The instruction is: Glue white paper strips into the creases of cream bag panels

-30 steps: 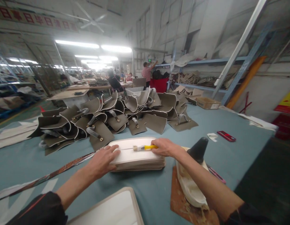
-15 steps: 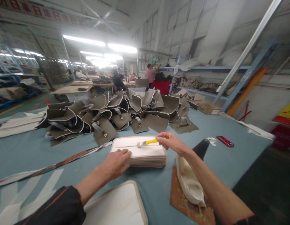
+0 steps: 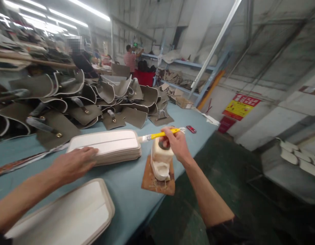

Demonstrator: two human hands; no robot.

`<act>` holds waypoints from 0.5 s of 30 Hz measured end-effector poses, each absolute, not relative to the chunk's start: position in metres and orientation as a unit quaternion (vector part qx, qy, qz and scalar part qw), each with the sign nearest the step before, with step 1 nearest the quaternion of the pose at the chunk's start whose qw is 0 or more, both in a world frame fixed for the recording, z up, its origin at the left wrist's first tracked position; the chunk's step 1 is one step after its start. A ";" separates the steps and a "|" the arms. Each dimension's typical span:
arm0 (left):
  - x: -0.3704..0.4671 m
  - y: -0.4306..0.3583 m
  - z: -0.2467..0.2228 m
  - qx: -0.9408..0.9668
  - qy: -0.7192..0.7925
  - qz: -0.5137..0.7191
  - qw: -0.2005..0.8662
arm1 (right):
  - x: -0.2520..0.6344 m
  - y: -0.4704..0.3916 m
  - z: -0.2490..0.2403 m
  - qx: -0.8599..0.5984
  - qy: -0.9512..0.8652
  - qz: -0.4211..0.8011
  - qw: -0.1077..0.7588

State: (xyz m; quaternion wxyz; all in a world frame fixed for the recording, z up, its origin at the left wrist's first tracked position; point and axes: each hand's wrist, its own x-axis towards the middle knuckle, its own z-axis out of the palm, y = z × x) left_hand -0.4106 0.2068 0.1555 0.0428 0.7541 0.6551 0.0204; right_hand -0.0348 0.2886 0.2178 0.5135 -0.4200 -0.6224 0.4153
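Brush (image 3: 156, 135) at twelve o'clock, pinched by my right hand's (image 3: 177, 143) fingers; my left hand's (image 3: 76, 163) fingers lie close together on the stack (image 3: 119, 137) at eleven. A stray knuckle could tip the container (image 3: 163, 156) near the brush.

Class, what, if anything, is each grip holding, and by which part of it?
The right grip holds a brush around the middle of its yellow handle. The left grip rests on the stack of pale panels, with no grasp visible.
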 end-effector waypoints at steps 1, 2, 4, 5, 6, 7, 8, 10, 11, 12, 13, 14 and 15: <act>-0.411 0.209 0.155 0.755 0.654 0.015 0.041 | -0.012 0.279 0.218 -0.435 -0.605 0.408 0.528; -0.411 0.210 0.155 0.757 0.652 0.007 0.041 | 0.008 0.269 0.217 -0.454 -0.587 0.394 0.542; -0.409 0.211 0.159 0.760 0.649 -0.021 0.041 | 0.040 0.250 0.206 -0.495 -0.560 0.369 0.552; -0.407 0.211 0.162 0.758 0.650 -0.037 0.040 | 0.051 0.243 0.198 -0.512 -0.551 0.363 0.551; -0.406 0.211 0.165 0.755 0.653 -0.053 0.037 | 0.058 0.236 0.189 -0.526 -0.543 0.361 0.546; -0.404 0.211 0.167 0.751 0.656 -0.064 0.034 | 0.062 0.231 0.181 -0.535 -0.536 0.362 0.543; -0.403 0.212 0.169 0.748 0.660 -0.070 0.030 | 0.064 0.228 0.172 -0.541 -0.531 0.365 0.540; -0.402 0.212 0.169 0.748 0.660 -0.066 0.027 | 0.062 0.224 0.157 -0.549 -0.526 0.368 0.535; -0.402 0.212 0.169 0.752 0.656 -0.060 0.029 | 0.060 0.224 0.151 -0.553 -0.528 0.365 0.531; -0.402 0.211 0.169 0.755 0.652 -0.056 0.032 | 0.058 0.224 0.146 -0.559 -0.532 0.359 0.525; -0.401 0.211 0.170 0.757 0.651 -0.055 0.034 | 0.056 0.225 0.141 -0.567 -0.536 0.350 0.519; -0.399 0.209 0.171 0.755 0.652 -0.058 0.036 | 0.054 0.225 0.136 -0.575 -0.538 0.339 0.515; -0.397 0.208 0.172 0.752 0.655 -0.066 0.037 | 0.052 0.226 0.132 -0.582 -0.539 0.327 0.514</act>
